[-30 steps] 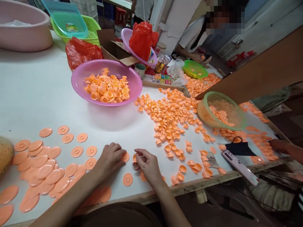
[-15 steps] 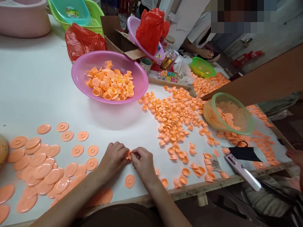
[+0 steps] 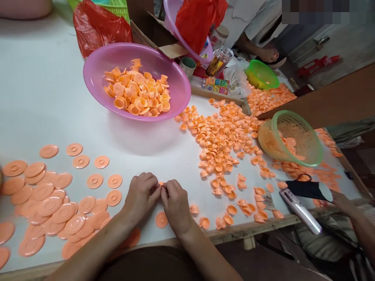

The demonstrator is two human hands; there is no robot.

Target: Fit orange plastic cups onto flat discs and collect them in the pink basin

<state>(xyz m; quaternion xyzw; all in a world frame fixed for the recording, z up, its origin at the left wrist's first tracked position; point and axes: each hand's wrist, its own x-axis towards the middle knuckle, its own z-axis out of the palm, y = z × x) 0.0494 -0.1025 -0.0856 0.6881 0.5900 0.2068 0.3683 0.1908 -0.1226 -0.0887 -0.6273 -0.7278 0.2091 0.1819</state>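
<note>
My left hand (image 3: 142, 195) and my right hand (image 3: 175, 205) meet over the near part of the white table. Their fingertips pinch a small orange toy cup (image 3: 161, 183) between them; most of it is hidden by the fingers. Just below the hands, one flat orange toy saucer (image 3: 161, 219) lies on the table. Many more saucers (image 3: 51, 205) overlap in a spread to the left. To the right is a loose heap of small orange cups (image 3: 218, 144). A pink basin (image 3: 93, 74) beyond the hands contains cups joined to saucers.
A green strainer basket (image 3: 318, 150) with orange pieces stands at the right, near a phone (image 3: 301, 212) and a black strap-like item (image 3: 307, 190). Another person's arm (image 3: 348, 208) reaches in at the right edge. Behind the basin are a cardboard box (image 3: 172, 50) and red bags (image 3: 101, 29).
The view has shifted slightly. My hands have drawn closer around the toy cup, so less of it shows. At the right, the other person's hand has reached toward the black item.
</note>
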